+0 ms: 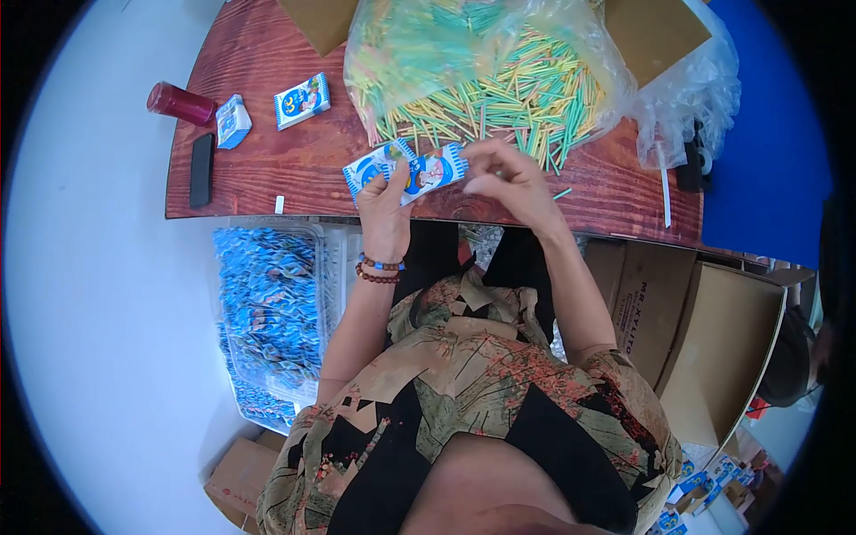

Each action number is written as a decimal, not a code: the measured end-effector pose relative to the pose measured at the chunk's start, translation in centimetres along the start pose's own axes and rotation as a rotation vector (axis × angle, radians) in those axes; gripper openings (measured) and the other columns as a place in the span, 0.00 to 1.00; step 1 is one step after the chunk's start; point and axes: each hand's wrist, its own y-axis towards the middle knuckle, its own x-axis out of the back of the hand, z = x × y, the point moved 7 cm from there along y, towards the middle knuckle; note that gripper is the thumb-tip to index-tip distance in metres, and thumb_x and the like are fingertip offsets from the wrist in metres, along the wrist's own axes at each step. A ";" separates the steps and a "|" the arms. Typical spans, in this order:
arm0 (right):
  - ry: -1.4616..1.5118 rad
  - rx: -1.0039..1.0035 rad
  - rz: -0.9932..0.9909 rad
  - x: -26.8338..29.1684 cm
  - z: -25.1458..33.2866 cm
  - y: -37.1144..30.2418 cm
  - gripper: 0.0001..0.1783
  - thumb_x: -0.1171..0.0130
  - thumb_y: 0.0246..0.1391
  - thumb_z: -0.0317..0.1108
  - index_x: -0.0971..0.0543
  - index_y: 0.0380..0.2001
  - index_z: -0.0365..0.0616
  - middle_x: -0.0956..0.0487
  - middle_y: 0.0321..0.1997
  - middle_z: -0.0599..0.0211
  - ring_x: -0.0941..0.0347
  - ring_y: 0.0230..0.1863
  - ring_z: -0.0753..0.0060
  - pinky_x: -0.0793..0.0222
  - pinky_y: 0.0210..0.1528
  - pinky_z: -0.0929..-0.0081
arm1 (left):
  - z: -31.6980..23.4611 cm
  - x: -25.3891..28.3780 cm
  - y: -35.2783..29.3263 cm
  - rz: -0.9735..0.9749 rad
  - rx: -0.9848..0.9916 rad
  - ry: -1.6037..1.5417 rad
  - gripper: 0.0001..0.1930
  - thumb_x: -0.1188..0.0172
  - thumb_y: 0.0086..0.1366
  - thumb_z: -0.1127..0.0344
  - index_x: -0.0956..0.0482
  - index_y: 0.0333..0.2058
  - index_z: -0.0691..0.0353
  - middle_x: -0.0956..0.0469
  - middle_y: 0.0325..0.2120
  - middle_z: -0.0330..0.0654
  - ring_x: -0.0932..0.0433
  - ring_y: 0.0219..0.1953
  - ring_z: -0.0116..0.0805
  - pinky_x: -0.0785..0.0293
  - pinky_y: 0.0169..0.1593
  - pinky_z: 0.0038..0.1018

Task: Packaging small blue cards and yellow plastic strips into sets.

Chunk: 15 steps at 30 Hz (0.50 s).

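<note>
Below the near edge of the wooden table (259,169), a clear tub heaped with blue packets (267,294) is set to the left, and an open cardboard box (722,348) to the right. Over the table's near edge, a left packet (366,169) and a right packet (437,169), both blue and white, are held together by the left hand (385,212), its thumb pressed where they meet. The right hand (517,183) is curled at the right packet's outer end, its thumb and fingers narrowly spaced; whether that end is pinched cannot be told. For good handling, the packets should be gripped lightly and kept level, so that the contents are not crushed, and the free end is best taken by its crimped margin. A loose straw (562,193) near the table's front edge should be kept clear of the right wrist. Farther back, another packet (301,101) is laid on the table's left part, beside a red cup (183,102), while a heap of pastel straws (544,89) is spread over the table's far middle under a clear bag (401,53).
</note>
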 end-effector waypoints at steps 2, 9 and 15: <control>-0.178 -0.016 0.079 -0.9 0.1 -0.2 0.11 0.37 0.51 0.28 0.20 0.39 0.40 0.27 0.24 0.72 0.33 0.28 0.81 0.38 0.32 0.81 | 0.7 -0.1 0.1 0.069 0.008 0.008 0.05 0.40 0.65 0.69 0.19 0.34 0.63 0.20 0.30 0.34 0.22 0.29 0.21 0.24 0.33 0.24; -0.364 -0.101 0.058 1.6 -1.5 -0.6 0.09 0.38 0.53 0.33 0.20 0.34 0.39 0.24 0.27 0.67 0.31 0.27 0.75 0.35 0.34 0.77 | 1.0 0.1 -0.9 -0.139 -0.064 0.106 0.04 0.40 0.65 0.70 0.19 0.33 0.63 0.21 0.28 0.32 0.25 0.29 0.17 0.26 0.33 0.19; -1.152 0.108 0.001 4.9 -2.3 2.2 0.14 0.37 0.48 0.37 0.22 0.39 0.46 0.23 0.41 0.65 0.27 0.41 0.61 0.34 0.41 0.69 | 0.5 0.8 -1.1 -0.080 -0.202 0.227 0.06 0.41 0.65 0.71 0.19 0.38 0.65 0.21 0.31 0.32 0.25 0.30 0.17 0.28 0.33 0.18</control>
